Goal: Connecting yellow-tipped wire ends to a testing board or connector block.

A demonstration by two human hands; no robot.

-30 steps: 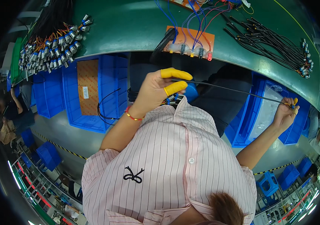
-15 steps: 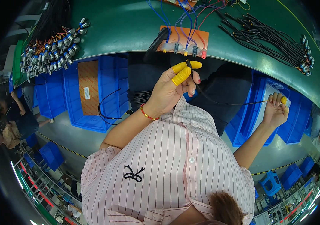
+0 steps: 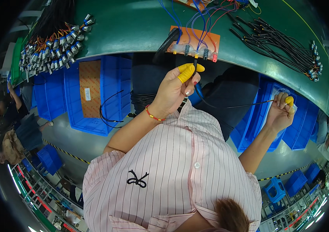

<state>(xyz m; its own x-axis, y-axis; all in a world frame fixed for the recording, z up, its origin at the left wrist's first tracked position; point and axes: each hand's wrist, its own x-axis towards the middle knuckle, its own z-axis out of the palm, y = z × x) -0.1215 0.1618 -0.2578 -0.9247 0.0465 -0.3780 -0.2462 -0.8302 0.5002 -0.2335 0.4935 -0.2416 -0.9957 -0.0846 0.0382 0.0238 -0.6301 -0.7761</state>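
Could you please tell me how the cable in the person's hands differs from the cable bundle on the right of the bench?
Number: the held cable is single; the cable bundle contains many.
Pose: the held cable sags between the left hand and right hand; the cable bundle lies on the green bench.
Ends: the held cable's right end is largely hidden by the hand; the cable bundle's silver connectors show.
Both are black.

Passable along the surface (image 3: pixel 122 34) between the metal-ended bundle (image 3: pixel 52 54) and the thick loop (image 3: pixel 166 45); narrower between the orange board (image 3: pixel 192 40) and the laid-out cables (image 3: pixel 278 50) at right. Blocked behind the board by blue wires (image 3: pixel 202 16), in front by the left hand (image 3: pixel 175 88); crossed toward the right hand (image 3: pixel 280 113) by a slack black cable (image 3: pixel 241 106).
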